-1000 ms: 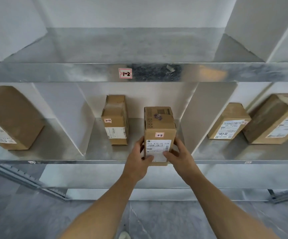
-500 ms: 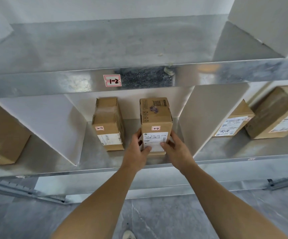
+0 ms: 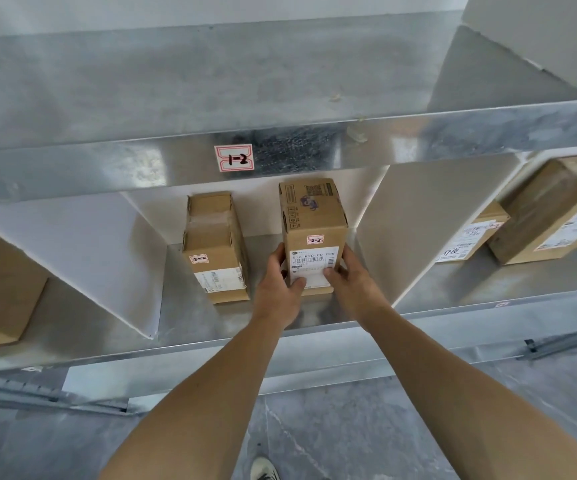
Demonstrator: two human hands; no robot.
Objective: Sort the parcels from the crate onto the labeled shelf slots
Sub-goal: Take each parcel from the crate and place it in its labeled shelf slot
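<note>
On the lower shelf (image 3: 211,337), the taller parcel (image 3: 313,233) stands just right of the shorter parcel (image 3: 216,251), the left hand (image 3: 278,289) and right hand (image 3: 353,285) flanking its near end. Past the right divider (image 3: 415,237) lie two more parcels (image 3: 474,233); past the left divider (image 3: 83,258), a lone parcel (image 3: 0,289).

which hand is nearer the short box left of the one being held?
Left. The left hand grips the held box's left edge, just right of the short box; the right hand grips the opposite edge, farther off.
</note>
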